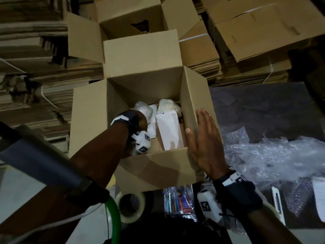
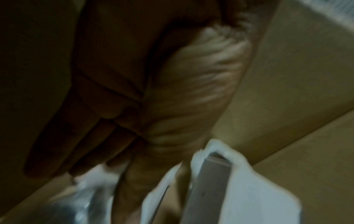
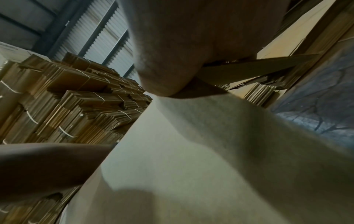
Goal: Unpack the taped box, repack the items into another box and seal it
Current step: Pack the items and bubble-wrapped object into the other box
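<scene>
An open cardboard box [image 1: 98, 111] stands in the middle with its flaps up. Inside lie two bubble-wrapped bundles [image 1: 143, 108] [image 1: 169, 105] and a white carton [image 1: 169, 131], with another white carton beside it. My left hand [image 1: 142, 122] reaches down into the box; its fingers are hidden in the head view. In the blurred left wrist view, the fingers [image 2: 63, 136] look straight and lie against a pale wrapped bundle [image 2: 195, 84], next to a white carton [image 2: 252, 197]. My right hand [image 1: 202, 138] lies flat with straight fingers on the box's right flap [image 1: 191, 95].
A tape roll [image 1: 131, 206], a pack of pens [image 1: 177, 203] and a utility knife [image 1: 277, 203] lie near me. Loose bubble wrap [image 1: 274, 155] covers the right side. A second open box [image 1: 123, 16] stands behind. Stacks of flat cardboard [image 1: 26, 67] rise on the left and at the back.
</scene>
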